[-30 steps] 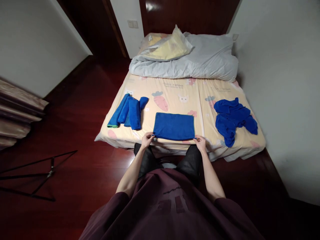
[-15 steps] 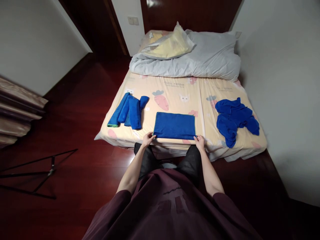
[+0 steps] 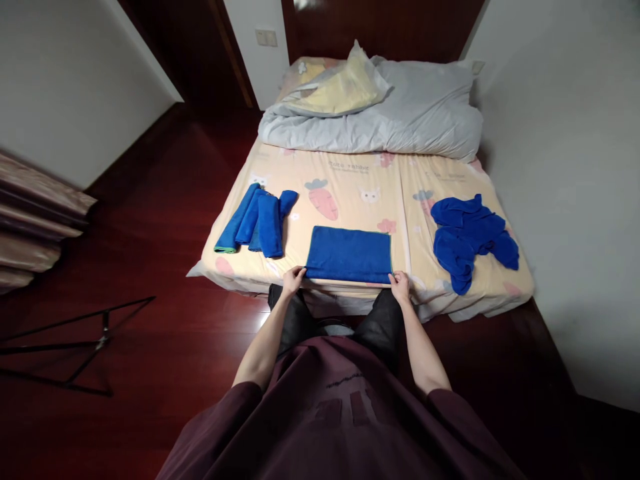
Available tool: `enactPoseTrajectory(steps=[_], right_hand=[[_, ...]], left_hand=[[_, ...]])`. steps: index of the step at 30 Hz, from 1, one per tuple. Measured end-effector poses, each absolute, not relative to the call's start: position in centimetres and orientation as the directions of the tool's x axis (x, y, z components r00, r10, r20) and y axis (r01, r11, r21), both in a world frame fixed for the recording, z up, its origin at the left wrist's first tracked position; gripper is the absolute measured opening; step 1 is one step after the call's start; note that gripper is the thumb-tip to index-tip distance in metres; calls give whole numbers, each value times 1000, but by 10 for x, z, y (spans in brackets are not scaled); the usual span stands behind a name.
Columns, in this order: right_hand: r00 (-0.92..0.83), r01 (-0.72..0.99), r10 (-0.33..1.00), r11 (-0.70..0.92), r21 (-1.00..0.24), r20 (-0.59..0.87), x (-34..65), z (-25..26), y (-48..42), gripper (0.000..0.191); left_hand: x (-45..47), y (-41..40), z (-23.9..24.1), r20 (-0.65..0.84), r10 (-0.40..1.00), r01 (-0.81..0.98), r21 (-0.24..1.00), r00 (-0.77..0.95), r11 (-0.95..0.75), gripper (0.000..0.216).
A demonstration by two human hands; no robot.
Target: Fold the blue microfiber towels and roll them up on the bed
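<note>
A blue towel (image 3: 349,252) with thin green edging lies spread flat at the front edge of the bed. My left hand (image 3: 293,279) pinches its near left corner. At the near right corner, my right hand (image 3: 400,287) is closed on the same towel. Along the near side, between both hands, the cloth has a narrow fold or ridge. To the left are several rolled blue towels (image 3: 270,225), leaning over one another. A crumpled heap of blue towels (image 3: 467,233) sits to the right.
The bed (image 3: 345,193) has a cream sheet with carrot prints. At its head lie a grey quilt (image 3: 420,120) and a yellow pillow (image 3: 345,87). A black tripod's legs (image 3: 105,327) stand on the floor at left, near a curtain (image 3: 35,213). A wall borders the right side.
Both hands have drawn the towel's near edge slightly toward me, and the left hand has shifted a little left. The rolled towels and the heap have stayed put.
</note>
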State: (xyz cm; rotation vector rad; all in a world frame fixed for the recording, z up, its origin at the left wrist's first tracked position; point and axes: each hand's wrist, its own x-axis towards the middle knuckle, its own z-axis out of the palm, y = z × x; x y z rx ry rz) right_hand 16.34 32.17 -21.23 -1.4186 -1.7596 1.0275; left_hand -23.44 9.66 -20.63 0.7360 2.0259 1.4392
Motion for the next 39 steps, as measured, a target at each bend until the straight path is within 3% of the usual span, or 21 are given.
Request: enactPoseTrajectory(steps=[8, 13, 19, 31, 39], right_hand=[[-99, 379, 995, 55, -924, 18, 161, -222, 317, 45], [-76, 442, 996, 69, -894, 40, 158, -221, 315, 42], [-38, 459, 999, 48, -887, 35, 158, -220, 312, 38], [28, 615, 1000, -7, -789, 12, 157, -218, 311, 29], [39, 678, 998, -60, -733, -46, 153, -210, 319, 22]], left_hand=[[-228, 103, -213, -137, 640, 146, 918, -756, 368, 26], [-227, 103, -218, -170, 615, 147, 891, -770, 430, 33], [-230, 100, -222, -131, 598, 118, 926, -791, 359, 28], [-227, 104, -214, -100, 596, 243, 850, -796, 468, 31], [-233, 111, -206, -203, 564, 200, 797, -801, 570, 26]])
